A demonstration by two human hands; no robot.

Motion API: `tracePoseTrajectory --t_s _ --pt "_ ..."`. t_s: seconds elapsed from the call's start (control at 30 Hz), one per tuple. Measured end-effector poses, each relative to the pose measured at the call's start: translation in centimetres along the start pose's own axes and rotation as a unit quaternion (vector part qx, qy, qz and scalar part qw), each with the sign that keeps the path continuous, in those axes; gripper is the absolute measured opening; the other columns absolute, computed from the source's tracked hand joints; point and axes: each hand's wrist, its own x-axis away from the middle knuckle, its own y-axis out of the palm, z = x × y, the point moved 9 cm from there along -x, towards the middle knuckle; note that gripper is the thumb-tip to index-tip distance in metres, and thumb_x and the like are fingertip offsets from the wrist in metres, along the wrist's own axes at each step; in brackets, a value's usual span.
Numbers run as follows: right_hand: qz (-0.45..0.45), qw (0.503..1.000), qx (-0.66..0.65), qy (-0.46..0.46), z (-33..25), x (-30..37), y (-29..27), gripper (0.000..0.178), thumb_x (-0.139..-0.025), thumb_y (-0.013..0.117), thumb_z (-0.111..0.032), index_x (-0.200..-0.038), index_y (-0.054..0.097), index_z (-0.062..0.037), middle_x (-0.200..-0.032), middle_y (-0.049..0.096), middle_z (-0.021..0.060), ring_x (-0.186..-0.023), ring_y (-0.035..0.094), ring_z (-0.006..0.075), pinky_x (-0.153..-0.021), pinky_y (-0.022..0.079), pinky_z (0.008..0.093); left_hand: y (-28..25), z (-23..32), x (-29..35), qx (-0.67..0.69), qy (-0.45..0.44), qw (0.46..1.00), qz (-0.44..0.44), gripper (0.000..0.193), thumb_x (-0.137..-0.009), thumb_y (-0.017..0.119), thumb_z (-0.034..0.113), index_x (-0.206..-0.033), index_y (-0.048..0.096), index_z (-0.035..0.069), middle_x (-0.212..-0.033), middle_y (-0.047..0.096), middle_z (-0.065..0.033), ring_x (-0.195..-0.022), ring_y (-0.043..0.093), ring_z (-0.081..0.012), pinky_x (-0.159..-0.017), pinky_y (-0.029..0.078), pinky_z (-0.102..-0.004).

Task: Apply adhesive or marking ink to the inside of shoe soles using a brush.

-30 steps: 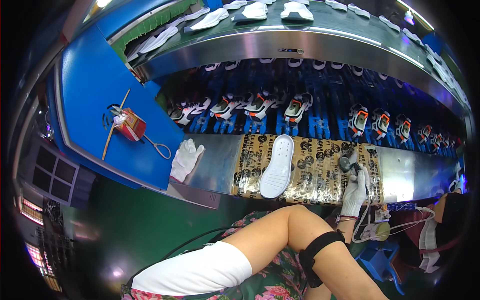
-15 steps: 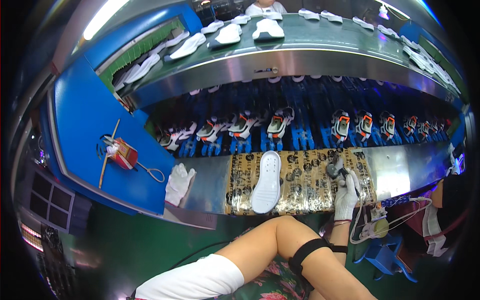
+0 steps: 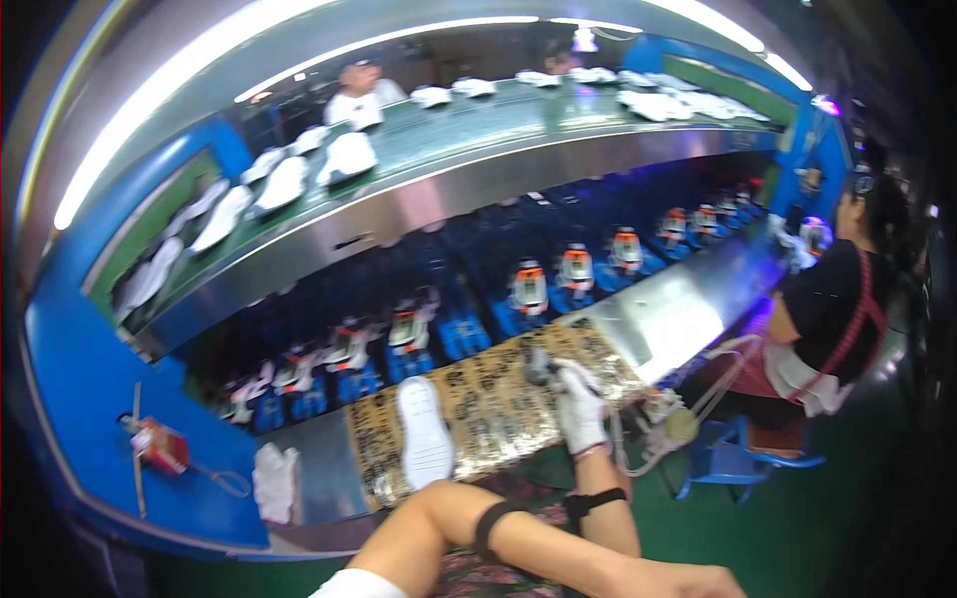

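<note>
My right hand (image 3: 583, 407), in a white knit glove, rests over the brown-taped board (image 3: 498, 399). Its fingers are closed round a dark grey, rounded hand-held tool (image 3: 538, 367) whose exact kind does not show. A white shoe sole (image 3: 423, 431) lies flat on the left part of the board, apart from that hand. My bare left forearm crosses in front of me to the right. At the lower edge my left hand (image 3: 698, 583) is partly cut off and blurred, so its fingers cannot be made out.
Shoe uppers with orange trim (image 3: 528, 289) stand on blue holders behind the board. Above runs a green conveyor (image 3: 478, 120) carrying white soles. At left lie a white glove (image 3: 276, 481) and a red box (image 3: 161, 446). A seated co-worker (image 3: 822, 299) is at right, near a blue stool (image 3: 728, 453).
My view has swung right, bringing the co-worker in. The left hand now shows at the lower edge. My right hand still grips the dark tool, and the sole lies on the board as before.
</note>
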Motion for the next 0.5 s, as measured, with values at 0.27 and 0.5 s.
tracePoseTrajectory --t_s 0.27,0.5 --pt "0.029 0.998 -0.051 -0.006 -0.5 0.1 -3.6 0.021 -0.087 0.067 0.003 -0.107 0.067 0.0022 -0.107 0.069 0.0139 -0.083 0.063 0.0171 -0.073 0.052 0.0261 -5.3 4.6 8.9 -0.305 0.035 0.93 0.203 0.011 -0.099 0.06 0.013 -0.099 0.06 0.002 -0.097 0.06 -0.0003 -0.093 0.055 -0.0074 -0.083 0.046 -0.0264" --pt "0.036 0.998 -0.052 -0.004 -1.4 0.1 -4.4 0.02 -0.088 0.066 0.002 -0.109 0.067 0.0018 -0.11 0.069 0.0146 -0.086 0.063 0.0169 -0.074 0.053 0.0263 5.6 18.3 15.2 -0.449 0.449 0.762 0.131 0.015 -0.089 0.064 0.006 -0.078 0.063 -0.005 -0.087 0.065 -0.0207 -0.075 0.065 -0.0353 -0.065 0.056 -0.0411"
